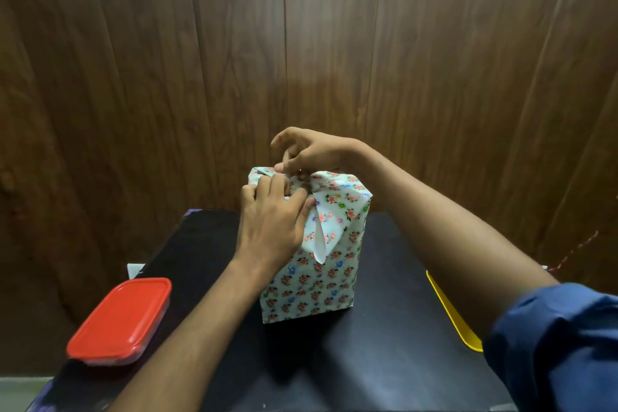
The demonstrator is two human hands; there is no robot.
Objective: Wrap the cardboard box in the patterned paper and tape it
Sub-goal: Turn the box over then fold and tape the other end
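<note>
The cardboard box stands upright in the middle of the black table [384,361], fully covered by the flower-patterned paper [311,291]. A triangular paper flap [329,222] hangs down its near face from the top edge. My left hand [272,221] rests on the box's top near corner, fingers curled over the folded paper and thumb pressing the flap's edge. My right hand [309,152] hovers over the top end, thumb and forefinger pinching something small at the paper fold; what it is stays too small to tell. No tape roll is visible.
A red-lidded plastic container [122,319] sits at the table's left edge. A yellow flat object [451,314] lies at the right, partly hidden by my right forearm. A wood-panelled wall rises close behind the table.
</note>
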